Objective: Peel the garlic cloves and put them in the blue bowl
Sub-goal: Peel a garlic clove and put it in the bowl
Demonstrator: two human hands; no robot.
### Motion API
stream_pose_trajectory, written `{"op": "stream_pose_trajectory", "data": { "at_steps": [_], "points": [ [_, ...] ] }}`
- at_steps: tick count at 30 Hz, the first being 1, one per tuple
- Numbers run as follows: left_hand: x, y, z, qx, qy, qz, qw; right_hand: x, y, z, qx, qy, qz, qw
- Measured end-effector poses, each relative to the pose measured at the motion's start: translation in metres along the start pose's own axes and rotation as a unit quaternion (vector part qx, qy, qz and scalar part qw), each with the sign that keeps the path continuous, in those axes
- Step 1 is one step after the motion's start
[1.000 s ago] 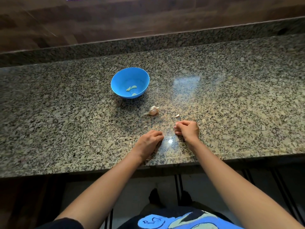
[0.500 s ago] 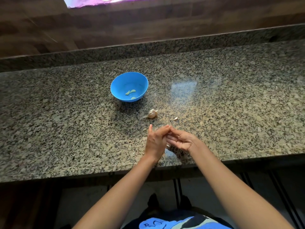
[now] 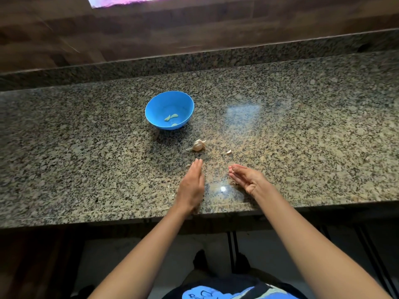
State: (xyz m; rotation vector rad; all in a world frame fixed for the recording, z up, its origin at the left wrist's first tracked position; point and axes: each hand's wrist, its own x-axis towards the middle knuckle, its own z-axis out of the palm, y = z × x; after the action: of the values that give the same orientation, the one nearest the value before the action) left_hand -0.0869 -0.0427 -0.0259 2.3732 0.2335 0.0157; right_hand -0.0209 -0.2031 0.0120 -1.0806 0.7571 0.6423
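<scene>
Granite counter (image 3: pixel 302 126): blue bowl (image 3: pixel 155 102) holding peeled cloves (image 3: pixel 171 117); left hand (image 3: pixel 191 186) and right hand (image 3: pixel 248 179) hovering apart, fingers straight, gripping nothing; seemingly between cloves, next calling for pulling one off garlic bulb (image 3: pixel 198 145)

A speckled grey-brown polished granite counter (image 3: pixel 302 130) spans the view, with a low upstand of the same granite (image 3: pixel 216 59) along its far edge. Behind rises a dark wood-panelled wall (image 3: pixel 194 26). Below the counter's front edge, thin dark vertical bars (image 3: pixel 232 251) stand over a pale floor (image 3: pixel 121 260).
</scene>
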Motion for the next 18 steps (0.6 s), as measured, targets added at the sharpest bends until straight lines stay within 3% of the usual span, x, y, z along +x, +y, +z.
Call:
{"op": "stream_pose_trajectory", "data": {
  "at_steps": [2, 4, 9, 13, 18],
  "points": [
    [0.002, -0.004, 0.019, 0.118, -0.051, 0.010, 0.992, 0.000, -0.003, -0.007, 0.006, 0.000, -0.007, 1.000],
    [0.013, 0.005, 0.033, 0.162, -0.053, -0.006, 0.985, 0.000, -0.003, -0.013, 0.011, -0.006, -0.013, 1.000],
    [0.030, 0.021, 0.044, 0.159, -0.039, 0.085, 0.983, 0.002, -0.004, -0.022, 0.014, -0.019, -0.026, 0.999],
    [0.015, -0.015, 0.017, 0.206, -0.008, 0.243, 0.948, 0.005, -0.005, -0.024, 0.005, -0.031, -0.020, 0.999],
    [-0.001, -0.019, 0.000, 0.230, 0.016, 0.245, 0.942, 0.003, 0.001, -0.020, -0.028, -0.042, -0.002, 0.999]
  ]
}}
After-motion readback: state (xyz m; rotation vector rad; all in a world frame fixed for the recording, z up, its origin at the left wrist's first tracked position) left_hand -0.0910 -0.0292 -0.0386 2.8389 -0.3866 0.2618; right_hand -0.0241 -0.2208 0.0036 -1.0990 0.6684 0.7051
